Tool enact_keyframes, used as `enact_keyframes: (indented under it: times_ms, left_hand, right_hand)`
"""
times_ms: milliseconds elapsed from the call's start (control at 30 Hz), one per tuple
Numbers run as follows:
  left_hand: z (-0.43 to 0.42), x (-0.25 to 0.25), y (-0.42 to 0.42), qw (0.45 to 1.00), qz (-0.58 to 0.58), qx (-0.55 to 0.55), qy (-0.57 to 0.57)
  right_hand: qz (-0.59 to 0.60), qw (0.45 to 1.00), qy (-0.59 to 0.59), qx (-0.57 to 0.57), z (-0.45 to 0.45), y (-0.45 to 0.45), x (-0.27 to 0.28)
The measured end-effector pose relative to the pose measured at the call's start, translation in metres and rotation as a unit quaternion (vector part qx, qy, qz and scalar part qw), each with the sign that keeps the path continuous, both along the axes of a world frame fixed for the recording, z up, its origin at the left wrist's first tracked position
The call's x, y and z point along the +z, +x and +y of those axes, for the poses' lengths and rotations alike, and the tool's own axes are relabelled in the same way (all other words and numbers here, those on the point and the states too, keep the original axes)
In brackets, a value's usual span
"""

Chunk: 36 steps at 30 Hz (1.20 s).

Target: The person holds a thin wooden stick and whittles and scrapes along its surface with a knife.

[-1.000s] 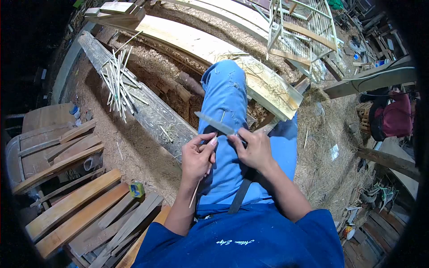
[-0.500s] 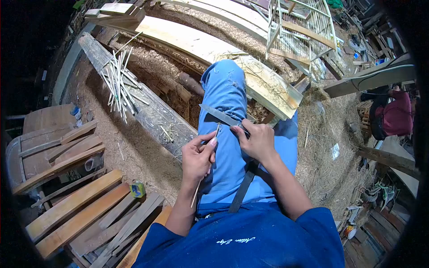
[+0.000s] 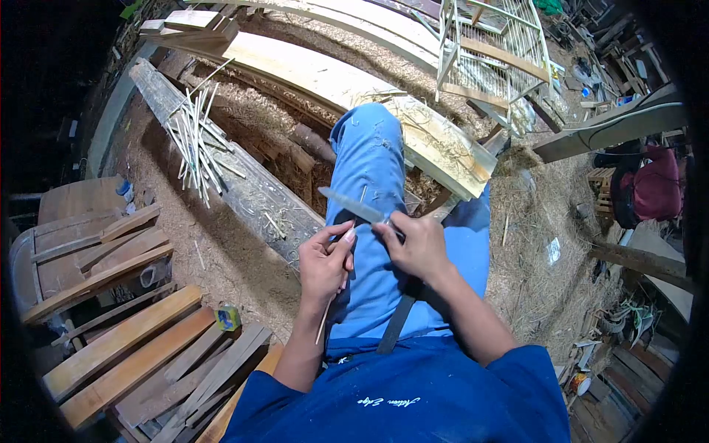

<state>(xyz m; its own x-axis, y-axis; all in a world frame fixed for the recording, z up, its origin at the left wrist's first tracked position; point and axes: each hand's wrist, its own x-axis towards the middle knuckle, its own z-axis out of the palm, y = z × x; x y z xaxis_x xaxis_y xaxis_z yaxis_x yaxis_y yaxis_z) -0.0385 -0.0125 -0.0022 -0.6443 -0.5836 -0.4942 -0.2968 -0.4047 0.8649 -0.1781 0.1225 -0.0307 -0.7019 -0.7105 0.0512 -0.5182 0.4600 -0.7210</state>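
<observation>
My left hand (image 3: 323, 258) is closed around a thin wooden stick (image 3: 323, 322), which runs down along my forearm and pokes up past the fingers. In my right hand (image 3: 415, 242) is a knife (image 3: 348, 202), its handle mostly hidden in the fist. The blade points up and left, crossing the stick above my left thumb; whether the edge touches it I cannot tell. Both hands are over my blue-trousered leg (image 3: 369, 159). Left of the leg, a bundle of similar sticks (image 3: 198, 140) lies on a weathered plank (image 3: 258, 188).
A pale thick board (image 3: 310, 70) with shavings passes beyond my knee. A white slatted frame (image 3: 495, 55) stands at the upper right. Cut planks (image 3: 133, 343) and a yellow tape measure (image 3: 228, 317) are at lower left. Shavings cover the ground (image 3: 532, 273).
My right hand and the knife have shifted slightly left and down, the blade now lower on the stick. My left hand stays nearly in place, still holding the stick.
</observation>
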Motion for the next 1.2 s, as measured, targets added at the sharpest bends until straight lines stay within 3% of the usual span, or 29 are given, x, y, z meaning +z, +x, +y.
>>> enact_keyframes:
  times_ms: [400,633,800,1200]
  left_hand:
    - [-0.002,0.005,0.001,1.0,-0.006,-0.011,0.002]
    - [-0.006,0.009,-0.003,0.999,-0.01,-0.031,0.031]
    - [-0.005,0.01,-0.002,0.999,-0.004,-0.037,0.027]
    - [-0.018,0.005,-0.044,0.998,0.011,-0.023,-0.058]
  right_hand:
    - [0.022,0.998,0.049,-0.017,-0.003,-0.014,0.007]
    - [-0.016,0.998,0.038,0.037,-0.004,-0.008,0.017]
    - [0.029,0.998,0.046,0.012,-0.009,-0.012,0.017]
    - [-0.008,0.999,0.036,0.016,-0.013,-0.034,0.016]
